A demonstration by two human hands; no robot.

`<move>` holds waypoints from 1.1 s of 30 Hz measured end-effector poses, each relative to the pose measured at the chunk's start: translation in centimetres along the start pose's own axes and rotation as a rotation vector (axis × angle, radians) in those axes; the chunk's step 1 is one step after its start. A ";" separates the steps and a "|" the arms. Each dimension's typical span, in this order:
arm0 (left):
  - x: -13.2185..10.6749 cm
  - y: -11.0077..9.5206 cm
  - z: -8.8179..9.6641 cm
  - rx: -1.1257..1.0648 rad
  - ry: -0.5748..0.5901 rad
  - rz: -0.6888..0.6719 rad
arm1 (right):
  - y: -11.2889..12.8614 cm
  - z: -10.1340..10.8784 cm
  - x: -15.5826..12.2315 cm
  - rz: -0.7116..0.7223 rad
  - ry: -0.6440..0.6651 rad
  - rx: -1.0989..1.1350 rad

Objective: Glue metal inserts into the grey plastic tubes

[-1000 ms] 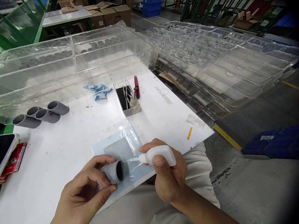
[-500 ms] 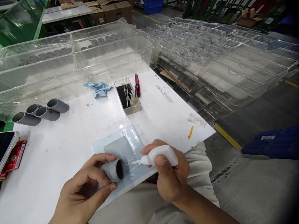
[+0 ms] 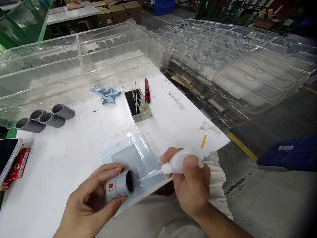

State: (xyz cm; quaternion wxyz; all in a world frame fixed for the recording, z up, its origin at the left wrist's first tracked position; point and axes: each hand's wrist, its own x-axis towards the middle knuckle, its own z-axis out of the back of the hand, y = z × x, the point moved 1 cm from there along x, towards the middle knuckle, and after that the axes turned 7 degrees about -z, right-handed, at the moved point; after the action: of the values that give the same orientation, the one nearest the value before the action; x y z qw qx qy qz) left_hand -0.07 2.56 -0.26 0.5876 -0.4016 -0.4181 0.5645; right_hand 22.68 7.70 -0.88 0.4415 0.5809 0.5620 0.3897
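My left hand (image 3: 99, 195) holds a short grey plastic tube (image 3: 120, 183) between thumb and fingers, its open end turned to the right. A small red flag mark and dark lettering show on its side. My right hand (image 3: 190, 185) is closed round a white squeeze bottle (image 3: 182, 162) with a long thin nozzle. The nozzle tip points left, a little apart from the tube's open end. Below both lies a light blue mat (image 3: 148, 155) with a grey square patch (image 3: 127, 160).
Several grey tubes (image 3: 56, 120) lie at the left. A blue cloth (image 3: 106, 95), a clear box (image 3: 143, 117) with thin tools and a small bottle, and a red cutter knife (image 3: 147, 91) sit farther back. Clear plastic trays (image 3: 119, 62) stand behind; a phone (image 3: 8, 153) lies at the left edge.
The bottle in my right hand has moved right, away from the tube's mouth. The tube has been turned in my left hand, so its flag mark now shows.
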 end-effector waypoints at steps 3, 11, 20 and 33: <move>-0.3 0.0 0.1 -0.028 -0.066 0.071 | 0.4 0.0 -0.1 0.039 -0.034 -0.001; 0.1 0.0 0.6 -0.057 -0.050 0.051 | -0.6 0.1 -0.3 0.135 0.025 -0.062; 0.1 0.1 0.3 -0.145 -0.007 0.005 | -0.6 -1.0 -0.4 0.269 0.047 -0.206; 0.2 -0.2 0.4 -0.111 0.017 -0.035 | -0.6 -0.8 0.2 0.152 0.052 -0.233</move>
State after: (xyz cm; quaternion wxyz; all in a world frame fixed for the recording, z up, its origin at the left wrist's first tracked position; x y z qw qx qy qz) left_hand -0.35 2.75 0.07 0.5778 -0.4310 -0.4508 0.5265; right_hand 21.70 7.92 -1.23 0.4603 0.5563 0.4786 0.4996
